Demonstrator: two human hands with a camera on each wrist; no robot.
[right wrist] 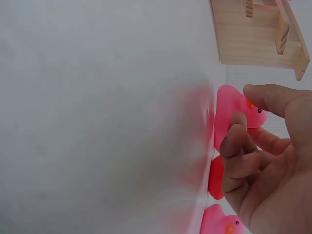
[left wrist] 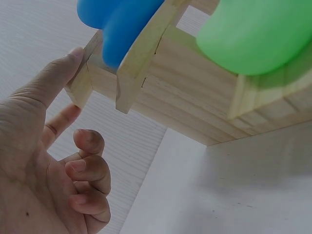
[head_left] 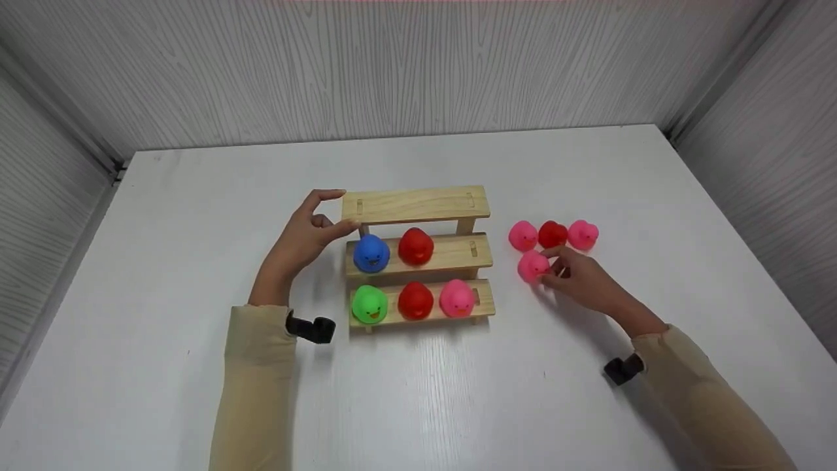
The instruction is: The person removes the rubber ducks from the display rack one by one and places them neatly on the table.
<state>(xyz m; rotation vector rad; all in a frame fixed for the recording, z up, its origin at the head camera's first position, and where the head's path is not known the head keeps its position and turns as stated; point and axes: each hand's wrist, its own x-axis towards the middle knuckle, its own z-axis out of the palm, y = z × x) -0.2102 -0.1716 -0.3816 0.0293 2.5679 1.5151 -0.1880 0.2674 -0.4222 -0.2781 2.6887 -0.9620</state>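
A three-tier wooden shelf (head_left: 415,204) stands on the white table. My left hand (head_left: 304,232) pinches the left end of its top board between thumb and index finger, the other fingers curled free in the left wrist view. On the middle board sit a blue rubber duck (head_left: 371,254) and a red one; the bottom board bears a green duck (head_left: 370,304), a red duck (head_left: 415,300) and a pink duck (head_left: 457,298). Right of the shelf, my right hand (head_left: 579,278) holds another pink rubber duck (right wrist: 228,107) at its head with thumb and fingers, low at the tabletop.
Just behind the held duck, a row on the table has a pink duck (head_left: 523,235), a red duck (head_left: 552,234) and a second pink duck (head_left: 583,235). Grey wood-grain panels (head_left: 418,72) stand behind and at both sides of the table.
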